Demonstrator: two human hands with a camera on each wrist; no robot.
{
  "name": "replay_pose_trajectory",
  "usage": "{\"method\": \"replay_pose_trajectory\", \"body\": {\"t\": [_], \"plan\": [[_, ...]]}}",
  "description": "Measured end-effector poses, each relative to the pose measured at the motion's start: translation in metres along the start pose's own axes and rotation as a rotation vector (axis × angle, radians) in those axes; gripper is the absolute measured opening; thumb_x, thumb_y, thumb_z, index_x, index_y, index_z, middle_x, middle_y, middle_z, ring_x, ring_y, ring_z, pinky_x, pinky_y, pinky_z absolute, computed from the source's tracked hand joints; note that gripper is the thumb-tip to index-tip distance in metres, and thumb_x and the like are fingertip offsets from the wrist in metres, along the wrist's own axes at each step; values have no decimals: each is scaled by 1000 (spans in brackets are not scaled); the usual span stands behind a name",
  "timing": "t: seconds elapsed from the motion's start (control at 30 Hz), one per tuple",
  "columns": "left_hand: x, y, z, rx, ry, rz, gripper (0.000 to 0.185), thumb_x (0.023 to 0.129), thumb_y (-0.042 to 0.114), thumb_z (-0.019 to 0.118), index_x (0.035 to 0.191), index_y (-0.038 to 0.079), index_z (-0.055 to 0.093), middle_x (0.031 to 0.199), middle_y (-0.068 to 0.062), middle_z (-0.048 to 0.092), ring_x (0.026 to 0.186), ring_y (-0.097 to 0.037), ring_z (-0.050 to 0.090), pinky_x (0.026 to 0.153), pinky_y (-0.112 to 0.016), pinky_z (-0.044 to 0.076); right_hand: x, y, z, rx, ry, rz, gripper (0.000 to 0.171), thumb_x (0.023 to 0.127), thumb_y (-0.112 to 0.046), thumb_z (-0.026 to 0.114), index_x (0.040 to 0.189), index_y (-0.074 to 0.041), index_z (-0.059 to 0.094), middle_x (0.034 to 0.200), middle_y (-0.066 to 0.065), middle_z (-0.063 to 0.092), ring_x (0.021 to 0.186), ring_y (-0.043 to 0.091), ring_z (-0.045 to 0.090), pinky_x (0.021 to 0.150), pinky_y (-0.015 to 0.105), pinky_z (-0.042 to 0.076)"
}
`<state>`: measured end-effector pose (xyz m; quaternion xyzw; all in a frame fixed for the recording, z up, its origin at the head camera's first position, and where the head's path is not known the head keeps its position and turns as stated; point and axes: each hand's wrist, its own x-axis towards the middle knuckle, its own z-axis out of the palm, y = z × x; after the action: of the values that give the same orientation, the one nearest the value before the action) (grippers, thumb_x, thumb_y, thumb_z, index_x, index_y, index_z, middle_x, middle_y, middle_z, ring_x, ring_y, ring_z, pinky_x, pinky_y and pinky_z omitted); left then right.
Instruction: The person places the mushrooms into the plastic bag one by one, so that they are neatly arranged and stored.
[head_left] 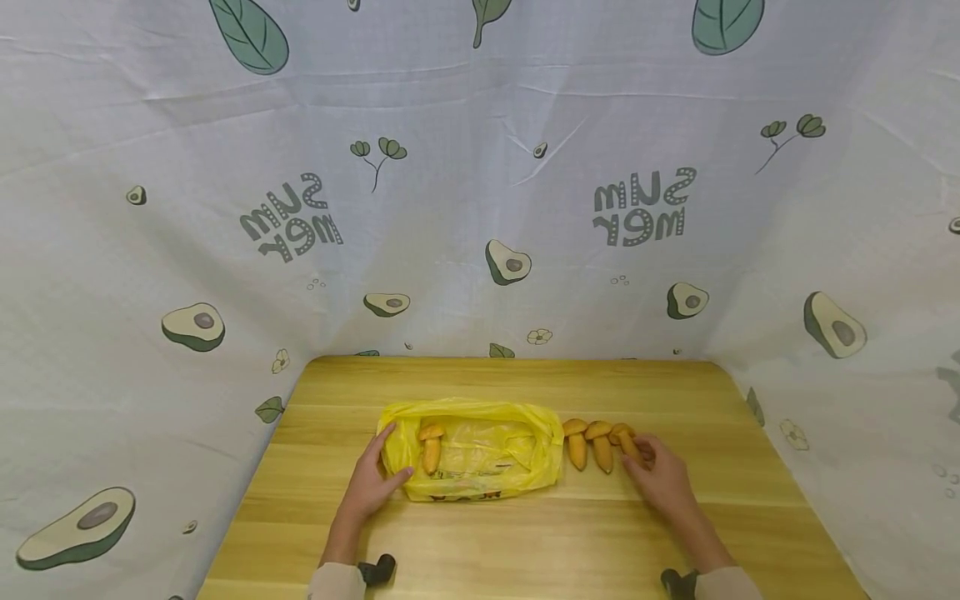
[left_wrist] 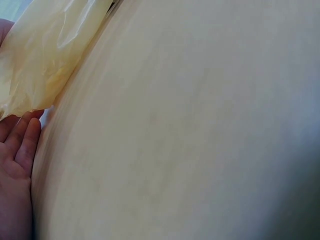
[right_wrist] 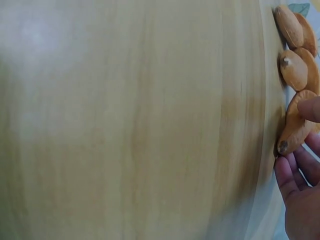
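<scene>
A yellow plastic bag (head_left: 487, 489) lies with its mouth spread wide on the wooden table. One orange-brown mushroom (head_left: 431, 450) rests inside, toward its left end. My left hand (head_left: 369, 482) holds the bag's left end between thumb and fingers; in the left wrist view its fingers (left_wrist: 31, 135) reach up against the plastic. Right of the bag, a left mushroom (head_left: 576, 446) and a middle mushroom (head_left: 602, 448) lie side by side, caps away from me. My right hand (head_left: 663, 479) pinches the rightmost mushroom (right_wrist: 295, 127) by its stem, thumb on top and fingers beneath.
The light wooden table (head_left: 525, 550) has its far edge against a white cloth (head_left: 450, 217) printed with avocados and leaves, which also hangs at both sides. Dark wrist camera mounts (head_left: 378, 570) sit by both sleeves.
</scene>
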<state>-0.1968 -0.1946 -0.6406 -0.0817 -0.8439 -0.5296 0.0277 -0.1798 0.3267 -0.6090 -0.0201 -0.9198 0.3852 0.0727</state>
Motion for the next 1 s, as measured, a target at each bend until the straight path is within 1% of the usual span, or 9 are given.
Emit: {"method": "replay_pose_trajectory", "body": {"t": [0.13,0.27,0.33,0.4,0.47,0.57,0.77,1.0], "plan": [[1,1,0,4,0,-4,90,88,29,81,162,13,33,164,-26,33,151,-49,30,118,-68,29,0,-2,-2,-1,1,1,45,98,-18,71,131,9,58,122,30,67,112,43,66,87,33,59],[1,1,0,-1,0,-5,89,88,28,80,162,14,33,164,-25,32,152,-49,29,118,-69,29,1,-1,-2,2,19,-6,42,97,-16,72,129,8,59,119,29,69,109,41,68,83,22,57],[1,1,0,-7,-2,-6,90,88,27,80,162,13,32,164,-25,32,152,-49,29,118,-68,30,1,1,-1,9,36,-18,41,95,-15,74,126,9,61,116,28,70,106,39,69,80,18,55],[1,1,0,-19,-4,-7,90,87,26,80,162,13,32,164,-25,32,152,-48,29,119,-67,30,1,2,1,12,54,-31,40,94,-13,76,124,9,62,112,26,71,100,33,69,77,16,54],[0,1,0,-34,-8,-10,90,87,25,81,162,12,32,165,-25,31,152,-48,29,119,-66,29,1,2,1,15,74,-41,39,92,-12,78,121,9,64,108,24,72,94,26,69,75,16,54],[0,1,0,-42,-10,-7,90,88,23,80,162,12,31,165,-25,30,152,-48,28,120,-66,28,0,2,1,12,84,-39,38,91,-13,79,120,8,64,106,22,73,90,18,67,73,16,54],[-1,3,-1,-17,-2,-9,90,88,26,81,162,15,32,165,-24,30,153,-49,27,119,-69,27,-2,0,-2,-1,91,-5,39,92,-16,78,122,5,64,107,19,73,89,15,66,74,19,54],[-2,4,-1,-11,-1,-14,90,88,27,81,163,16,32,166,-25,28,153,-51,25,118,-71,26,-4,-3,-5,11,90,15,41,93,-19,78,124,4,64,109,20,73,89,9,63,75,18,54]]}}
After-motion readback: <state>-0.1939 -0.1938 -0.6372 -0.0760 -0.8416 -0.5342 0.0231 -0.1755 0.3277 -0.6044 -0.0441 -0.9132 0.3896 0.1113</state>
